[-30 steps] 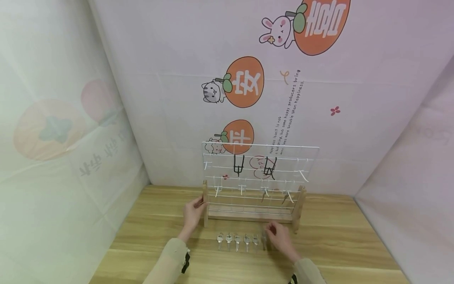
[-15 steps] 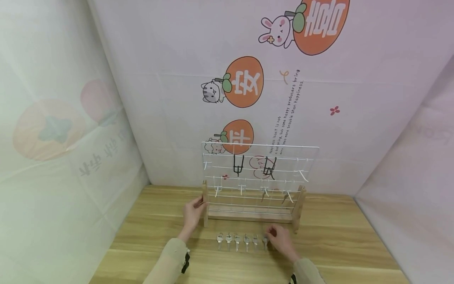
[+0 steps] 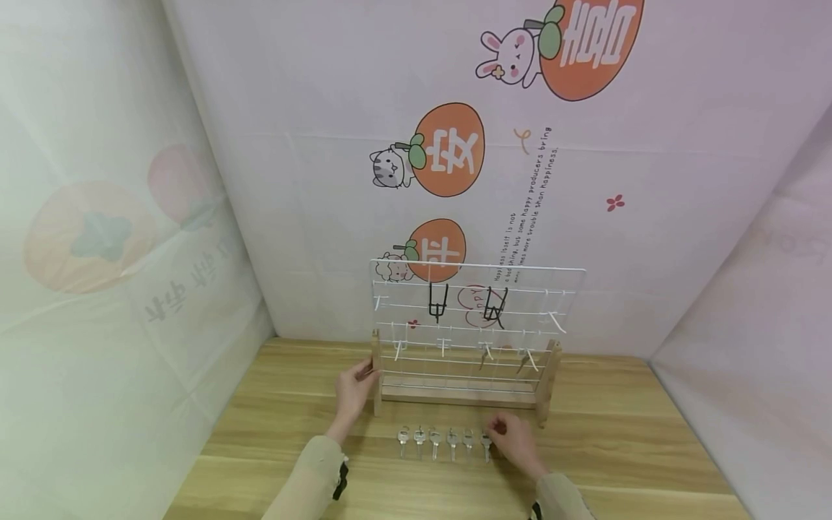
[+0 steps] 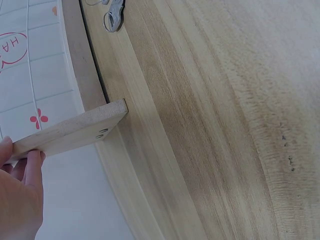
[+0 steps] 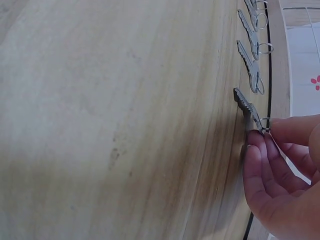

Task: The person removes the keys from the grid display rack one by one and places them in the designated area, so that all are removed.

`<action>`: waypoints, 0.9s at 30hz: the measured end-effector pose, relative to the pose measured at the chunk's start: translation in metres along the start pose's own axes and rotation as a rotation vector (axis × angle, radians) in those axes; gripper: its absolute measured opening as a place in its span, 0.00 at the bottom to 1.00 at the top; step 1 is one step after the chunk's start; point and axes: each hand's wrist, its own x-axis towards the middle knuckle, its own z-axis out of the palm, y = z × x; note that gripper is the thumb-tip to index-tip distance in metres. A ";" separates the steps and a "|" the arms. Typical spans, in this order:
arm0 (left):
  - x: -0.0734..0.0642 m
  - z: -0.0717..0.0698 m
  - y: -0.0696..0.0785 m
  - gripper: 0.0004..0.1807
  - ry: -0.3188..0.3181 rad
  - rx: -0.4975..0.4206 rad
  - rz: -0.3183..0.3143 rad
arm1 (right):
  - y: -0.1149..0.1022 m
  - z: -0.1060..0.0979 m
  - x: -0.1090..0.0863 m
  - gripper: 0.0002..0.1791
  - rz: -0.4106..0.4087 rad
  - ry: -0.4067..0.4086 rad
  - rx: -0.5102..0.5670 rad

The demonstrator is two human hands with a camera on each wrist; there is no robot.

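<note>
A white wire rack (image 3: 477, 269) stands on two wooden side posts at the back of the table. My left hand (image 3: 354, 390) grips its left wooden post (image 4: 75, 131), thumb on one face and fingers on the other. In front of the rack, several silver keys (image 3: 452, 442) with small rings lie in a row, bows toward the rack. At the row's right end is another key (image 5: 248, 109); the thumb and fingers of my right hand (image 3: 512, 437) pinch its ring (image 5: 266, 122). In the right wrist view, that key's blade lies close over the wood.
White hooks (image 3: 552, 322) and black hooks (image 3: 437, 303) stick out from the rack's grid. Keys (image 3: 523, 361) hang from two lower right hooks. A wooden crossbar (image 3: 455, 394) joins the posts. White printed cloth (image 3: 312, 217) surrounds the wood-grain table (image 3: 617, 433).
The right-end key has come down from a blurred, raised position beside my right hand into line with the row. My right hand has shifted very slightly; my left hand stays on the post.
</note>
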 end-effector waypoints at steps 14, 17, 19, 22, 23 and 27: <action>0.000 -0.001 0.001 0.19 -0.008 0.011 0.009 | 0.002 0.004 0.002 0.06 0.018 0.006 -0.017; -0.001 -0.001 0.001 0.19 -0.010 0.018 0.002 | 0.003 0.004 0.003 0.06 0.021 0.006 -0.013; 0.000 -0.001 0.001 0.19 -0.009 0.021 -0.002 | 0.004 0.005 0.003 0.06 0.019 0.009 -0.008; 0.000 0.000 0.001 0.19 -0.007 0.015 -0.003 | 0.005 0.005 0.003 0.06 -0.007 0.020 -0.004; 0.000 0.000 0.001 0.19 -0.007 0.013 -0.003 | 0.005 0.005 0.003 0.06 -0.011 0.024 -0.005; 0.001 0.000 0.001 0.19 -0.001 0.013 0.004 | 0.006 0.006 0.003 0.06 -0.033 0.032 -0.009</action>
